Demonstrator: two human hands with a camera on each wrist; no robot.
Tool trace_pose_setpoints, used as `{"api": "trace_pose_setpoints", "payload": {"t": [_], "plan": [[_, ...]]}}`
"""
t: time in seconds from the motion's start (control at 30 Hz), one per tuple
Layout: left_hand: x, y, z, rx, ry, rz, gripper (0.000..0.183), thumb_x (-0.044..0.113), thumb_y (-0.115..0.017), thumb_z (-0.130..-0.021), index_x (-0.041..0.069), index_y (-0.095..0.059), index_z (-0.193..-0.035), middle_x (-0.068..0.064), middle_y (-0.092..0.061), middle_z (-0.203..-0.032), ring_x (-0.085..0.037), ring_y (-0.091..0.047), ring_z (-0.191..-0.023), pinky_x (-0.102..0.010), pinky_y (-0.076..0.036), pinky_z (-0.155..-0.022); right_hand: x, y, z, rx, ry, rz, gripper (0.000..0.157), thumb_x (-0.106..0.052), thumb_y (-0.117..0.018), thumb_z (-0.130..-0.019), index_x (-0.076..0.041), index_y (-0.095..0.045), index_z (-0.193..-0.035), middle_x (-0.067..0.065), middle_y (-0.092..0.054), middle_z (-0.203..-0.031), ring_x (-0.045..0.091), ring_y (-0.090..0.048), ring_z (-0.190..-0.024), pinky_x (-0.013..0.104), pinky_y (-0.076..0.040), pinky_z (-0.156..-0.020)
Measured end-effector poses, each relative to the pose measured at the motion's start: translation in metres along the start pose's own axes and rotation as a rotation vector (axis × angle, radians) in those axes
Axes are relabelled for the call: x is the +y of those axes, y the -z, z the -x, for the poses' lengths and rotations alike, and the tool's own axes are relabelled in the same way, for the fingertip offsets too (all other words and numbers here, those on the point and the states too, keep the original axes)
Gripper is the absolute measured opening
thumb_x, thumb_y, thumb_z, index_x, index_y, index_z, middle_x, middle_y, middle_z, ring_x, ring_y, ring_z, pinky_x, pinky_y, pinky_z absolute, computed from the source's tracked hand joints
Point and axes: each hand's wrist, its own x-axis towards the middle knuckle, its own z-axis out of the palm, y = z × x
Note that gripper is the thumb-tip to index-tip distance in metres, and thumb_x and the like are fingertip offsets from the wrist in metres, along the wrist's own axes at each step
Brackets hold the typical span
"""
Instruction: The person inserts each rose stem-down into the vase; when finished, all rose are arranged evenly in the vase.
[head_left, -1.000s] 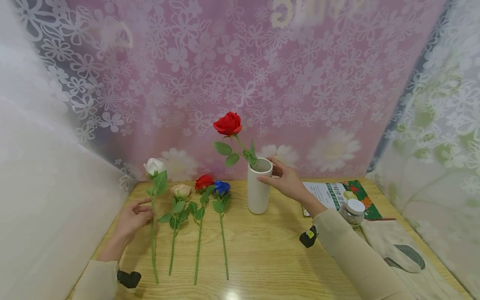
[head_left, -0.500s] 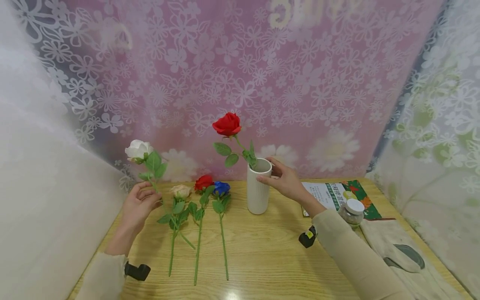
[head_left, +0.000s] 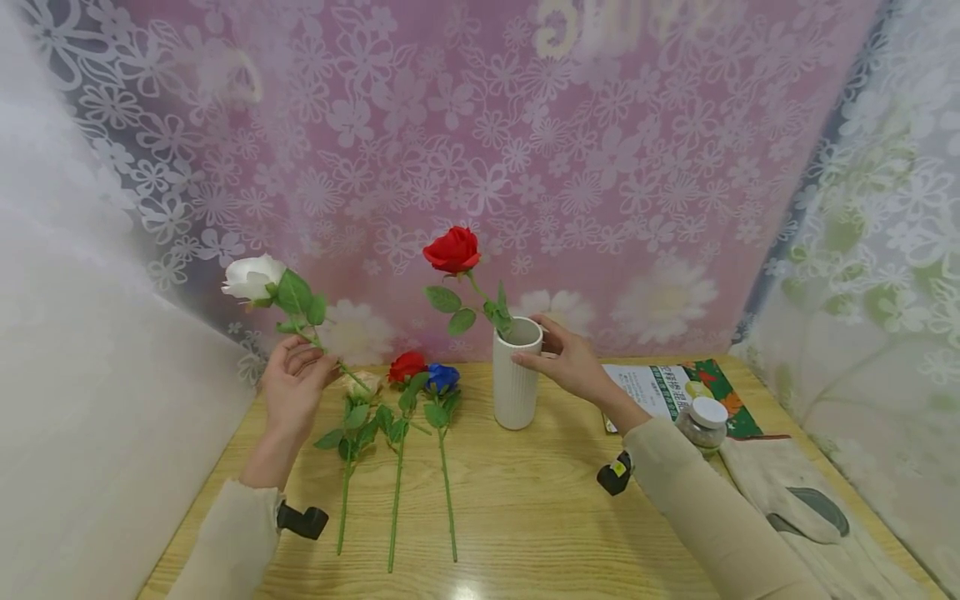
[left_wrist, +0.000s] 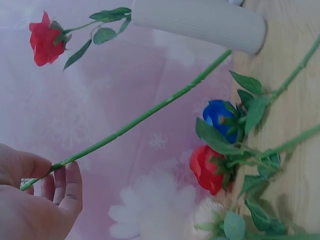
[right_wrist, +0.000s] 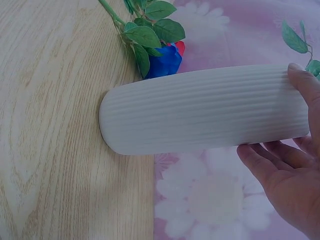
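Observation:
My left hand (head_left: 294,383) pinches the green stem of a white rose (head_left: 255,278) between thumb and fingers. The rose is tilted, its bloom up to the left and its bare stem (left_wrist: 142,116) slanting down to the right, over the flowers on the table. A white ribbed vase (head_left: 516,383) stands upright on the table, with a red rose (head_left: 452,250) in it leaning left. Near the rim, my right hand (head_left: 564,360) grips the vase, thumb in front and fingers behind; the right wrist view shows the vase's ribbed side (right_wrist: 200,112) close.
A cream rose (head_left: 363,387), another red rose (head_left: 407,367) and a blue rose (head_left: 442,379) lie side by side on the wooden table (head_left: 525,517). At the right are a printed packet (head_left: 648,387), a lidded jar (head_left: 705,421) and work gloves (head_left: 783,492). A floral curtain hangs behind.
My left hand has lifted the white rose and moved up and rightward; the rose has tipped, bloom to the left and stem end to the right. My right hand stays on the vase.

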Motion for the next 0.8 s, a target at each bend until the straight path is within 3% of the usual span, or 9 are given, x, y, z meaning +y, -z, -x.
{"api": "trace_pose_setpoints", "payload": {"t": [0.17,0.4,0.6,0.8], "plan": [[0.005,-0.018,-0.004,0.042,-0.061,0.110,0.035,-0.012,-0.064,-0.097,0.008,-0.050,-0.121,-0.002,-0.061,-0.097,-0.012,-0.068,-0.082,-0.029,-0.066,-0.080,0.000,0.000,0.001,0.003,0.002,0.002,0.075,-0.043,-0.079,-0.095,-0.024,-0.045,-0.160,0.011,-0.059,-0.153,0.036,-0.061,-0.138,0.056,-0.057,-0.107],[0.010,-0.034,-0.007,0.035,-0.144,0.225,0.033,-0.015,-0.065,-0.096,0.009,-0.051,-0.113,-0.004,-0.060,-0.093,-0.016,-0.069,-0.079,-0.032,-0.067,-0.080,-0.003,0.000,0.001,0.003,0.003,0.004,0.074,-0.043,-0.079,-0.095,-0.025,-0.046,-0.159,0.010,-0.060,-0.152,0.035,-0.062,-0.137,0.056,-0.057,-0.106],[0.015,-0.044,-0.012,0.048,-0.202,0.299,0.034,-0.017,-0.064,-0.095,0.009,-0.045,-0.104,-0.002,-0.056,-0.086,-0.017,-0.069,-0.075,-0.033,-0.067,-0.078,-0.003,0.000,0.001,-0.003,-0.010,0.000,0.078,-0.043,-0.080,-0.095,-0.022,-0.044,-0.160,0.011,-0.060,-0.152,0.035,-0.062,-0.137,0.056,-0.057,-0.107],[0.022,-0.059,-0.015,0.064,-0.227,0.309,0.032,-0.015,-0.065,-0.095,0.008,-0.049,-0.110,-0.003,-0.059,-0.089,-0.018,-0.071,-0.080,-0.033,-0.067,-0.082,-0.004,0.000,0.001,0.002,-0.019,-0.001,0.077,-0.043,-0.080,-0.095,-0.023,-0.044,-0.160,0.010,-0.060,-0.151,0.035,-0.061,-0.137,0.056,-0.056,-0.107]]}}
